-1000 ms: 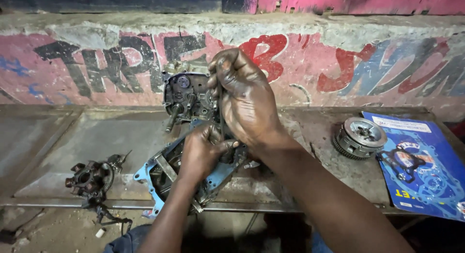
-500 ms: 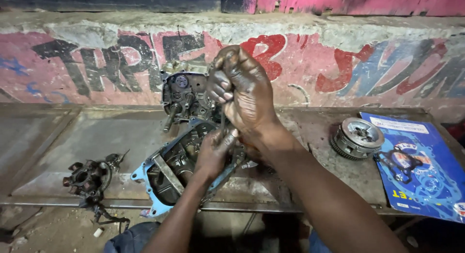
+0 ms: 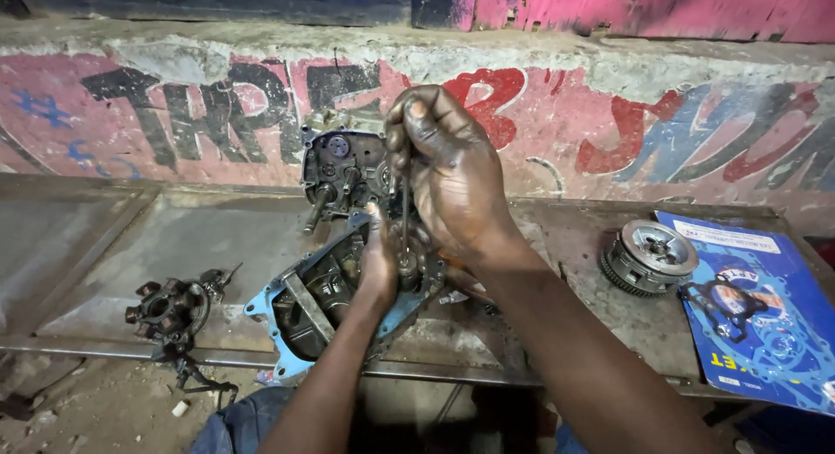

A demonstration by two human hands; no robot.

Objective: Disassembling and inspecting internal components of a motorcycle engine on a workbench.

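An open engine case half with a blue gasket along its rim lies on the metal bench. My left hand rests inside it, fingers on the greasy gears. My right hand is raised above the case, closed on the top of a thin metal rod that stands upright, its lower end in the case by my left hand. A second engine case half stands behind, leaning at the painted wall.
A stator coil with wires lies near the bench's front left edge. A round clutch assembly sits at the right, beside a blue gasket packet. The painted concrete wall closes off the back.
My right hand has lifted higher and now grips the upright rod. My left hand stays down in the case; the view has shifted slightly.
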